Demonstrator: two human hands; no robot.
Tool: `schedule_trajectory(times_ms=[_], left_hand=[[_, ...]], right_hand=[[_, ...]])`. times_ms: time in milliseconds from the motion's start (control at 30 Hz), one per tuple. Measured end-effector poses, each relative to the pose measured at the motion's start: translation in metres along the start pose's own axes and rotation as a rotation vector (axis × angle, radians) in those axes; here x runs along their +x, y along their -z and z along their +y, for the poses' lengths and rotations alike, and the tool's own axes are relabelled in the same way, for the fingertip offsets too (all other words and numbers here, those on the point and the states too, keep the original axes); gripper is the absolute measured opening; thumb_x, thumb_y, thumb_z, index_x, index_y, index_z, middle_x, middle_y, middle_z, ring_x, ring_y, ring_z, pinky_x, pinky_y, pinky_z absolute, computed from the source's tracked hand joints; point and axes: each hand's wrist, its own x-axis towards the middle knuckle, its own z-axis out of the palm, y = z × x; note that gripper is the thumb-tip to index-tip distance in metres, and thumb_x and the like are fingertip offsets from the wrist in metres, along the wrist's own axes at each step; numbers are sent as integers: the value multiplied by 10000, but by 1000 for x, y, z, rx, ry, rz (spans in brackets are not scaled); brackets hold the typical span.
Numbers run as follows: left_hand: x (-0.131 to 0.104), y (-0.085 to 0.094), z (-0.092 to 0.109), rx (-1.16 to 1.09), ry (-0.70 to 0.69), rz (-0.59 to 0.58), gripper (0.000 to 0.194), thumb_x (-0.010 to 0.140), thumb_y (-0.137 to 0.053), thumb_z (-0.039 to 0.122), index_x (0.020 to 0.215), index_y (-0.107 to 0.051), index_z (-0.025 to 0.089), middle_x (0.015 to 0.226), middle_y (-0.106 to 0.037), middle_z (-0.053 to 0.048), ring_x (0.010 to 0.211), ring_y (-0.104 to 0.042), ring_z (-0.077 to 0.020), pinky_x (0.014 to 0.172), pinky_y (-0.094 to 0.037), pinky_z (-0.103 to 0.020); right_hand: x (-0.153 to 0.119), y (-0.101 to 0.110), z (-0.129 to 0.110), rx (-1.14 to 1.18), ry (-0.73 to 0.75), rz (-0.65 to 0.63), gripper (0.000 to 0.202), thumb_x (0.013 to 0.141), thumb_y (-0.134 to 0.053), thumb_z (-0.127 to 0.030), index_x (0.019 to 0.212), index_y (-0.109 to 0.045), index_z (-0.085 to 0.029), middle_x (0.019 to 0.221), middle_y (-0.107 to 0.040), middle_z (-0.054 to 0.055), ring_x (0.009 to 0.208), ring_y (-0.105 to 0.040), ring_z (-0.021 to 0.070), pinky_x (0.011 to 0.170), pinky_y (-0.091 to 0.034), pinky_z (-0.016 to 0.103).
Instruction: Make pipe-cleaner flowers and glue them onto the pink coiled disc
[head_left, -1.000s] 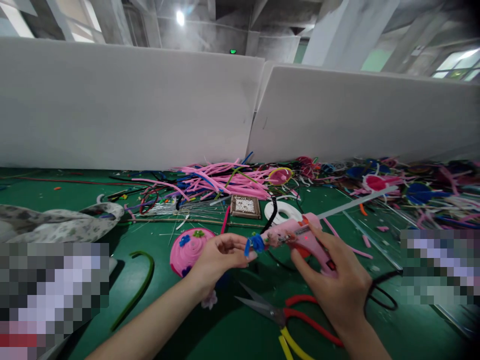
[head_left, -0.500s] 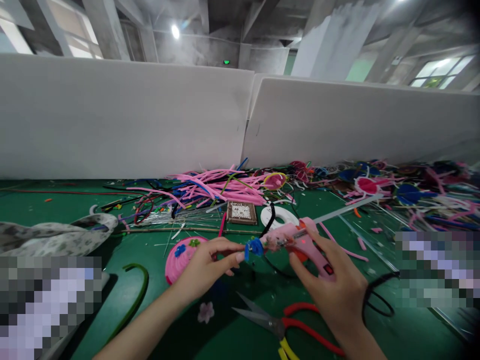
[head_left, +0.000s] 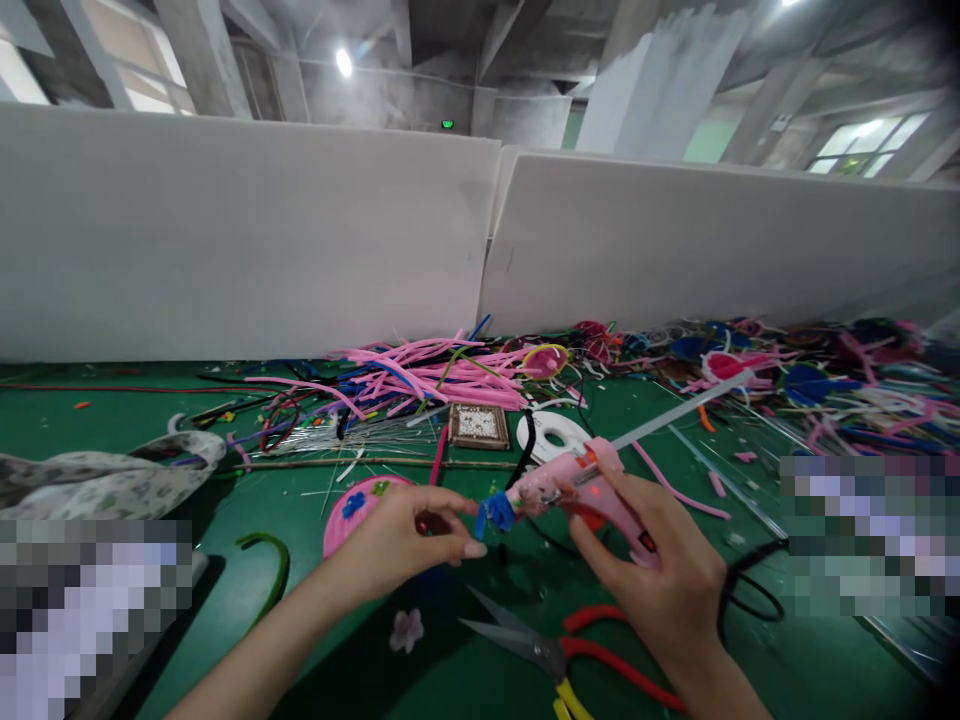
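My right hand (head_left: 660,570) grips a pink hot glue gun (head_left: 600,490), its nozzle toward the left and a long clear glue stick (head_left: 682,412) coming out of its back. At the nozzle tip is a small coiled blue chenille piece (head_left: 496,512). My left hand (head_left: 420,530) is just left of it, thumb and index finger parted; the index fingertip is at the piece's left end, and whether it touches cannot be told. Partly behind that hand lies a pink round pad (head_left: 349,510) bearing a small blue flower and a green one. Scissors (head_left: 551,655) with red and yellow handles lie below, blades partly spread.
Pink chenille stems (head_left: 442,370) are heaped at the back. A small framed square (head_left: 478,427) and a white spool (head_left: 555,437) stand before them. Nearer are a pale flower (head_left: 406,631) and a green stem (head_left: 274,580). White panels (head_left: 247,240) wall off the table's back; finished-looking coloured pieces clutter the right.
My left thumb and index finger have parted from their pinch on the blue chenille piece, which stays at the glue gun's nozzle. The gun has shifted slightly left and down.
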Motion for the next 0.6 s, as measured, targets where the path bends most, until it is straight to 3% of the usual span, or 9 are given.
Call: schedule_trajectory(times_ms=[200, 400, 600], left_hand=[[-3, 9, 5, 7, -39, -35, 220, 756, -675, 343, 923, -735, 211, 810, -736, -49, 652, -683, -173, 630, -513, -264], [-3, 2, 2, 48, -23, 69, 251, 681, -750, 354, 862, -732, 182, 654, -727, -36, 585, -685, -189, 582, -513, -261], [-2, 6, 3, 133, -85, 95, 244, 736, -704, 374, 918, -716, 211, 677, -717, -21, 586, -667, -168, 572, -502, -247]], right_hand=[[1, 0, -1, -4, 1, 10, 403, 701, -681, -162, 1094, -596, -197, 893, -677, 69, 783, -659, 223, 704, -555, 352], [1, -1, -3, 3, 5, -16, 386, 684, -698, -151, 1058, -602, -169, 901, -675, 92, 794, -655, 232, 717, -552, 360], [2, -2, -5, 14, -30, -24, 448, 687, -687, -146, 1120, -589, -204, 912, -681, 62, 797, -658, 220, 723, -551, 348]])
